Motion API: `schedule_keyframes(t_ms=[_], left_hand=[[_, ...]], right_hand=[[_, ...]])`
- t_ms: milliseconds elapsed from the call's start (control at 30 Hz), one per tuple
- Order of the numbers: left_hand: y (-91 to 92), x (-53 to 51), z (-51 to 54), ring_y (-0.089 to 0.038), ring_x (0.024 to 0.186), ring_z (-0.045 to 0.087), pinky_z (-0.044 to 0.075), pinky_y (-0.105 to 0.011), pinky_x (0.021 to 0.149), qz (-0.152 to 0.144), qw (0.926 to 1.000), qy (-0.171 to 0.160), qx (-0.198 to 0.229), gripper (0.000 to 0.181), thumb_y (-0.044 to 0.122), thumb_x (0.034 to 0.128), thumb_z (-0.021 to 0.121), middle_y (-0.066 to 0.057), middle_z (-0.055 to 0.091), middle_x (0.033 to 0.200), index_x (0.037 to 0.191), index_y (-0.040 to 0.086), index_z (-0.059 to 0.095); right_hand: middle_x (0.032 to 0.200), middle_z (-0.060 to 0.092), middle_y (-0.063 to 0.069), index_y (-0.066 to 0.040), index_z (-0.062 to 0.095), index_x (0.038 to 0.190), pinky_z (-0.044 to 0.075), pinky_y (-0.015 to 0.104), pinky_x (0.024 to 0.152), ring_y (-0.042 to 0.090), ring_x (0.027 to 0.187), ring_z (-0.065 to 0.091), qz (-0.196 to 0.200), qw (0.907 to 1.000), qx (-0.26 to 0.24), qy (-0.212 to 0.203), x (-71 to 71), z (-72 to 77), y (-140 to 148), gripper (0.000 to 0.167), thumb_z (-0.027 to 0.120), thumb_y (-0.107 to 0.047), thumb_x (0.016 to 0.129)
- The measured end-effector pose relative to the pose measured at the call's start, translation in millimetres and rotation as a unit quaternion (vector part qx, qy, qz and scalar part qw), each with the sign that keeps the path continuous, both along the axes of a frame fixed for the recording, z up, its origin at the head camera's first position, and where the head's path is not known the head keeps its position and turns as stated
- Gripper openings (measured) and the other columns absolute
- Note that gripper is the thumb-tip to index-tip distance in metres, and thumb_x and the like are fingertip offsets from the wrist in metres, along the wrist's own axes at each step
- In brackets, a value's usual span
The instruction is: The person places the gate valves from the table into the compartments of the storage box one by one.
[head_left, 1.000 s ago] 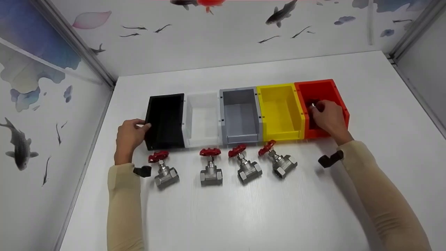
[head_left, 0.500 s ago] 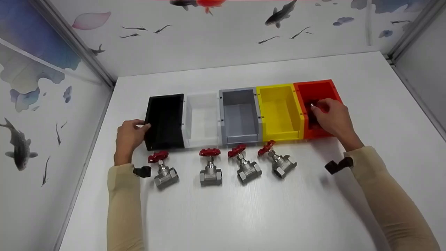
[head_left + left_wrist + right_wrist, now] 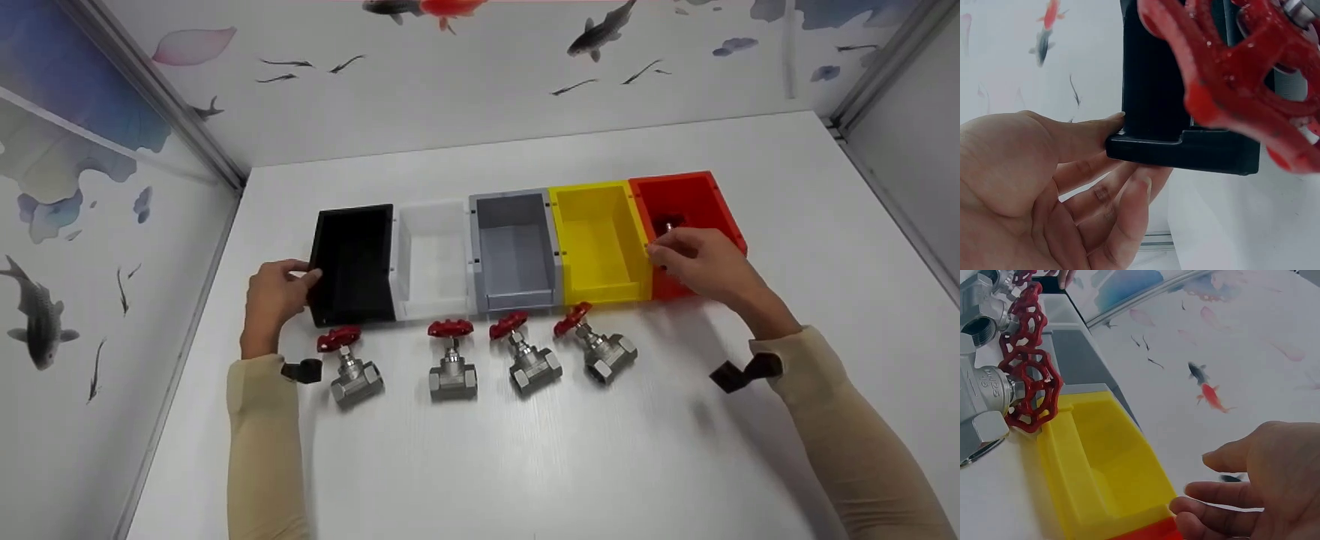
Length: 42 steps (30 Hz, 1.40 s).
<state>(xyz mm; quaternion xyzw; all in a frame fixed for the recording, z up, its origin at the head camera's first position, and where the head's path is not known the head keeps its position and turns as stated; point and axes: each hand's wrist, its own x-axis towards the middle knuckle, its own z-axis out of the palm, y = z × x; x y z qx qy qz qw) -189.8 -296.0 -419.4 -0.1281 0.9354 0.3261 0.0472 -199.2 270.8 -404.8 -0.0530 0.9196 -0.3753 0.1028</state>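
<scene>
My left hand point(image 3: 274, 296) grips the left wall of the black bin point(image 3: 352, 247), thumb at the rim and fingers around the outer side. In the left wrist view the thumb and fingers straddle the bin's edge point(image 3: 1185, 151). Over the front of the red bin point(image 3: 697, 193) hovers my right hand point(image 3: 709, 270), loosely bent and holding nothing. Inside that bin a valve point(image 3: 670, 223) shows only its dark handwheel and a bit of metal stem; the hand hides the rest. The right wrist view has this hand point(image 3: 1241, 495) beside the yellow bin point(image 3: 1123, 467).
White point(image 3: 435, 259) and grey point(image 3: 517, 259) bins complete the joined row. Several steel valves with red handwheels lie in front, among them a left one point(image 3: 358, 381), a middle one point(image 3: 453, 375) and a right one point(image 3: 609, 354). Printed walls border the white table point(image 3: 510, 465).
My right hand has let go of the valve in the red bin and drawn back toward the bin's front. The left hand stays on the black bin.
</scene>
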Motion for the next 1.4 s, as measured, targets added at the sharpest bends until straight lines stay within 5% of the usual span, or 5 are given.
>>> schedule_keyframes(t_ms=[300,567,1400], left_hand=[[0.4,-0.4,-1.1,-0.03,0.081,0.069,0.049,-0.024,0.059,-0.001,1.0,0.0,0.0,0.043,0.029,0.1013,0.056,-0.024,0.07,0.104,0.133,0.0,0.061],[1.7,-1.6,-1.2,-0.03,0.081,0.069,0.049,-0.024,0.059,0.002,1.0,0.002,0.003,0.043,0.029,0.1011,0.057,-0.024,0.07,0.105,0.132,0.0,0.061],[-0.7,0.5,0.5,-0.022,0.075,0.066,0.051,-0.022,0.059,0.006,0.9998,0.003,0.017,0.041,0.029,0.1005,0.058,-0.024,0.07,0.104,0.131,0.001,0.063]], right_hand=[[0.104,0.066,0.012,-0.008,0.067,0.123,0.052,0.032,0.077,0.029,0.091,0.057,0.119,0.9902,0.009,-0.072,5.7,-3.6,-7,0.038,0.062,-0.036,0.098],[0.108,0.069,0.017,-0.003,0.064,0.126,0.057,0.033,0.079,0.034,0.094,0.063,0.165,0.9731,-0.053,-0.152,6.2,-24.4,-11,0.041,0.062,-0.034,0.099],[0.117,0.068,0.014,-0.005,0.062,0.129,0.054,0.043,0.093,0.028,0.105,0.064,0.167,0.9599,-0.094,-0.205,8.3,-42.8,-21,0.048,0.063,-0.041,0.097]])
